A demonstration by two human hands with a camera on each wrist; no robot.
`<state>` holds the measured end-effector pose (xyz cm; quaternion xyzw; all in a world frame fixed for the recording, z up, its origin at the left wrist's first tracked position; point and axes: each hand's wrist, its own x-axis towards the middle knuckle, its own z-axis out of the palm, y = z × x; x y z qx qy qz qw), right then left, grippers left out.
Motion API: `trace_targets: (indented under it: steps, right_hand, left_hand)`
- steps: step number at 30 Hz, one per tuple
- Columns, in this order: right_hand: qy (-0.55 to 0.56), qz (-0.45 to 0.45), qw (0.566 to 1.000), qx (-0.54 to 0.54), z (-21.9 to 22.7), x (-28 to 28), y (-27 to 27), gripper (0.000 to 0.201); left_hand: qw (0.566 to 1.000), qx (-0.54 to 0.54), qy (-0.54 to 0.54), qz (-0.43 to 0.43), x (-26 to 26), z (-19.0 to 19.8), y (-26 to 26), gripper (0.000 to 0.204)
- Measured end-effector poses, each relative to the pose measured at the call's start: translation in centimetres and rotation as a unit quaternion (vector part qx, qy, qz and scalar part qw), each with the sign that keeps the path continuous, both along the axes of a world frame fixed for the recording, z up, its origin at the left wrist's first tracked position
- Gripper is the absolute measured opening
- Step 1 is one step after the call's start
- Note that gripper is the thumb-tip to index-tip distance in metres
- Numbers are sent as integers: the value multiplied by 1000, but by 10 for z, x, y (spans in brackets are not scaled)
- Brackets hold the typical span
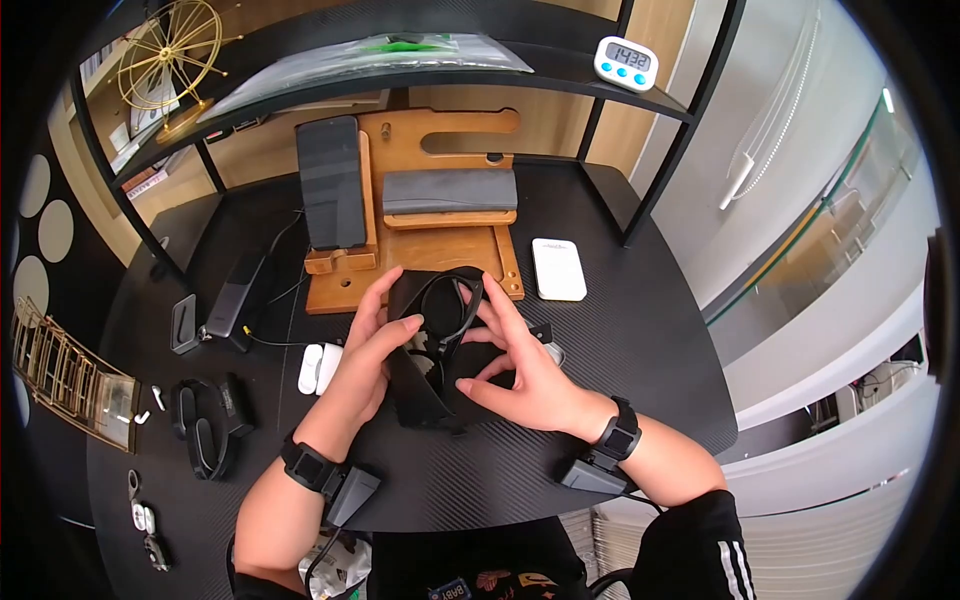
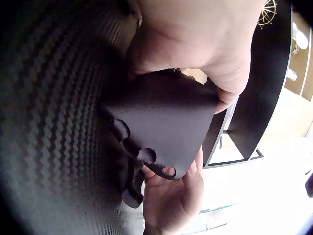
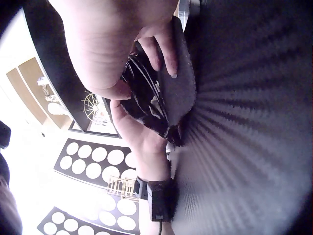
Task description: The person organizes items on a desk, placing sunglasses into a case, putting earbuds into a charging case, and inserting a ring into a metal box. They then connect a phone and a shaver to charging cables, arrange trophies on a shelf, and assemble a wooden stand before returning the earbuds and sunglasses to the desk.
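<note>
Over the front middle of the desk, both hands hold a black leather-like pouch (image 1: 418, 397) with its mouth open upward. A thin black loop (image 1: 470, 318) and a dark rounded part stick up out of it; what they belong to I cannot tell. My left hand (image 1: 362, 350) grips the left wall, thumb over the top edge and fingers behind. My right hand (image 1: 535, 378) holds the right side, its index finger against the loop. In the left wrist view, the pouch's smooth outer side (image 2: 161, 117) shows scalloped cut-outs. Two right fingers (image 3: 164, 54) lie on the grey inner side in the right wrist view.
Behind the hands stands a wooden organizer (image 1: 440, 235) bearing a phone (image 1: 332, 185) and a grey case (image 1: 450, 190). A white box (image 1: 558, 270) lies right. Left are white earbud case (image 1: 318, 368), power bank (image 1: 237, 295) and black headset-like band (image 1: 203, 430). A shelf (image 1: 560, 65) spans above.
</note>
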<state>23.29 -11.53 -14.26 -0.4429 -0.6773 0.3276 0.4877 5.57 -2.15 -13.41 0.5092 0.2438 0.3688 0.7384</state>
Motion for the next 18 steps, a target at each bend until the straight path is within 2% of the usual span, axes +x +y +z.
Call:
trace_targets:
  steps: [11,13,18]
  right_hand:
    - [12,21,999,-23,-3,3,0,100]
    - [10,17,993,-114,7,3,-5,99]
    - [60,14,992,-113,5,1,-4,96]
  left_hand:
    - [1000,-14,13,12,0,1,-1,61]
    - [1000,-11,19,8,0,2,-2,61]
    - [1000,-4,23,0,0,0,0,62]
